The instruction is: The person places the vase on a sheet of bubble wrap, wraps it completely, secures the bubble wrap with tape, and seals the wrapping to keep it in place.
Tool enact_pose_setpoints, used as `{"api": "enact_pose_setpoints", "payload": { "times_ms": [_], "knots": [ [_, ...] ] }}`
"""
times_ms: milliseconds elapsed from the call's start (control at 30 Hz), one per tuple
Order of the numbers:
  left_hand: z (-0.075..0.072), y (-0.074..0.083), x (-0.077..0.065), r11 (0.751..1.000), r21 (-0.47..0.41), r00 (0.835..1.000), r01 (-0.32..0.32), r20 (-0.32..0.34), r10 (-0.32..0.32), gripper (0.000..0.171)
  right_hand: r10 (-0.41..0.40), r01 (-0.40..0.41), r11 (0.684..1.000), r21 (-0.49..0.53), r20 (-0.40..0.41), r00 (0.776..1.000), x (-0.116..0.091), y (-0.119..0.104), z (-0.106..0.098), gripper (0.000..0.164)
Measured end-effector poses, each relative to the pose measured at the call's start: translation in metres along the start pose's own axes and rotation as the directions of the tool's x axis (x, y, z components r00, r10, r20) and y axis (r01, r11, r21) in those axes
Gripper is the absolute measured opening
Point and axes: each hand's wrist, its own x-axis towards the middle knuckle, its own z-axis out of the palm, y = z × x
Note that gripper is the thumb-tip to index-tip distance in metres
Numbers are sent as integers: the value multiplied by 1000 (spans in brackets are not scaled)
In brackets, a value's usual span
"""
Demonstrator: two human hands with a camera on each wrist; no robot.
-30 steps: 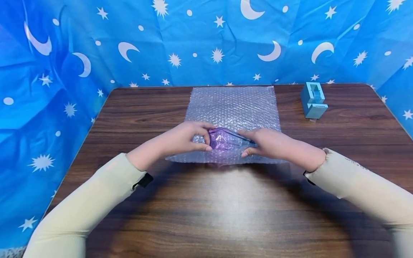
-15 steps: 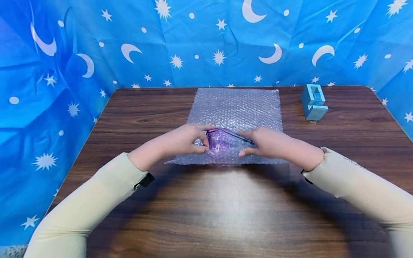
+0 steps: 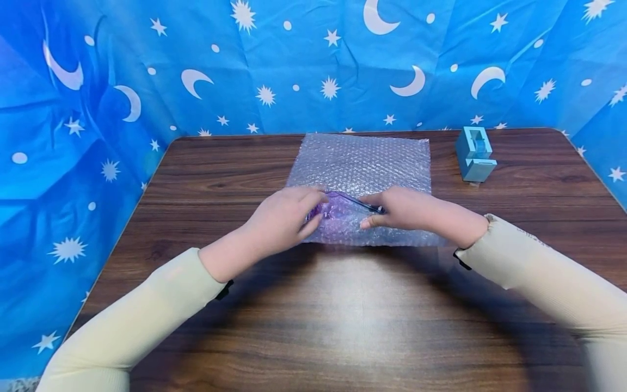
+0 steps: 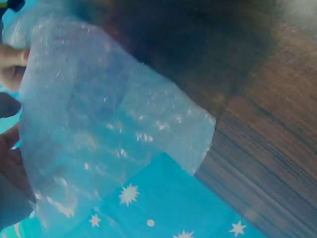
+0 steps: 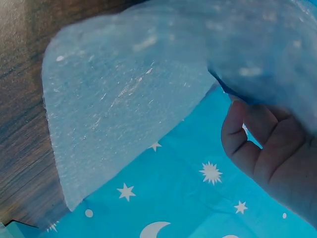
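Bubble wrap [image 3: 372, 160] was overlapped by a purple-blue object [image 3: 336, 208] pinched in the right hand [image 3: 404, 209]; the left hand's [image 3: 284, 218] grip couldn't be told.

Clear table [image 3: 352, 305] on the near side, blue curtain [image 3: 303, 49] closing the far side.
Bubble wrap [image 3: 367, 158] bars the middle up to the back edge; a tape dispenser [image 3: 475, 155] stands to its right, bare wood between them. Left of the wrap lies open table.
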Motion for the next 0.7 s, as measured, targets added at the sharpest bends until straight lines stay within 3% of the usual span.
{"api": "enact_pose_setpoints", "payload": {
  "times_ms": [67,167,267,367,467,600,700],
  "knots": [
    [4,3,-2,994,62,993,-87,-75,92,36,-16,17,1000,2,-8,1000,0,1,-1,66],
    [10,8,-6,964,182,965,-195,-141,222,48,-41,41,999,5,-20,999,0,4,-1,64],
    [18,13,-9,921,300,946,-247,-133,297,57,-60,60,998,-1,-26,998,1,7,-1,63],
    [24,16,-10,887,381,953,-260,-47,300,68,-73,73,997,-2,-23,997,3,9,0,63],
    [27,15,-10,874,409,964,-262,69,257,80,-95,95,995,-4,-17,995,4,10,-1,64],
    [30,11,-7,893,371,966,-253,153,210,93,-115,115,993,-8,-12,993,6,12,-3,63],
    [31,7,-3,918,320,968,-235,162,191,97,-123,123,992,-16,-5,992,7,12,-5,62]
  ]
}}
